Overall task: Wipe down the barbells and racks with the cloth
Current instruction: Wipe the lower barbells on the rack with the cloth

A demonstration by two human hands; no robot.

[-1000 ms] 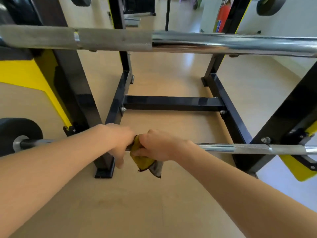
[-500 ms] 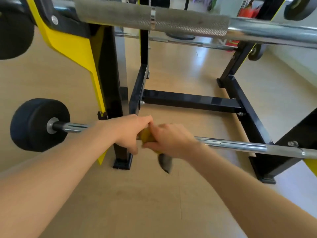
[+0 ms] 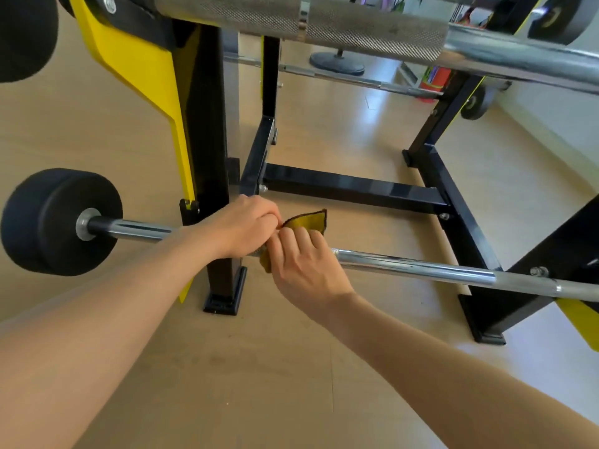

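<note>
A black weight plate (image 3: 61,222) caps the left end of the lower barbell (image 3: 415,265), which rests on the black-and-yellow rack (image 3: 353,186). The left grip (image 3: 240,228) is clenched round that bar by the rack's left post. Touching it, the right grip (image 3: 301,264) clasps the yellow cloth (image 3: 308,220) wrapped over the shaft.

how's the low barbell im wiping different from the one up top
The lower barbell sits low on the rack; the upper barbell rests high, close to the camera. The left hand and right hand hold the yellow cloth on the lower barbell; no hand touches the upper barbell. The upper barbell shows a long knurled stretch; the lower barbell looks mostly smooth. Both are silver bars across the same rack.
</note>
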